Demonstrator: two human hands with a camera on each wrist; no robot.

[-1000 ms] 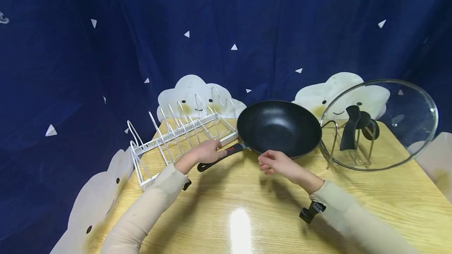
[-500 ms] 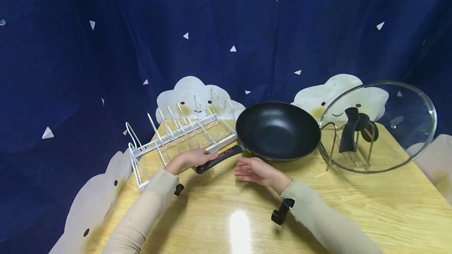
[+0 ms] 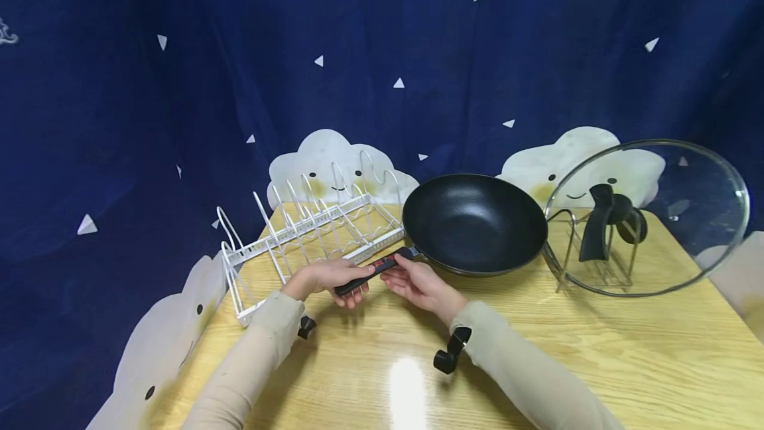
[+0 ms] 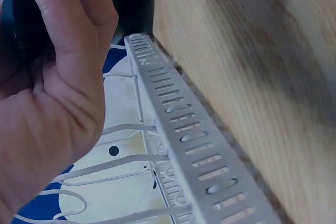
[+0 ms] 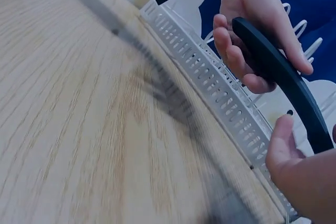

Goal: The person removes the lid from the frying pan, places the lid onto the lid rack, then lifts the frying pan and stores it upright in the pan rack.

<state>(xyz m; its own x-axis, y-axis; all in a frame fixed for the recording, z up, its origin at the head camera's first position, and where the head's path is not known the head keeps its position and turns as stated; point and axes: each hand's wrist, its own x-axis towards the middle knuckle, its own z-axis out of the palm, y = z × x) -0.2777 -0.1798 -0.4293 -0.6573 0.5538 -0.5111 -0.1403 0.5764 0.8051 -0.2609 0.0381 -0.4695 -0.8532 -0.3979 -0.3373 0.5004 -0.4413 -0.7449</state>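
Note:
A black nonstick wok [image 3: 474, 224] stands tilted at the table's back, its inside facing me and its long black handle [image 3: 382, 262] pointing toward the front left. My left hand [image 3: 328, 277] holds the handle's free end, thumb above and fingers beneath. Closer to the pan, my right hand [image 3: 420, 287] has its thumb over the handle and its fingers under it. From the right wrist, the curved handle [image 5: 286, 74] runs through the left hand [image 5: 252, 19], and the fingers of the right hand [image 5: 304, 177] come up beside it.
A white wire rack [image 3: 310, 227] with upright loops stands left of the wok, close behind my left hand. To the right, a glass lid [image 3: 686, 217] leans in a small metal wire stand [image 3: 567, 251]. Both stand on the wooden table [image 3: 507, 337] before a blue curtain [image 3: 382, 38].
My right hand has moved left from below the wok's rim onto the handle. My left hand has slid toward the handle's end, and its fingers now show beneath it.

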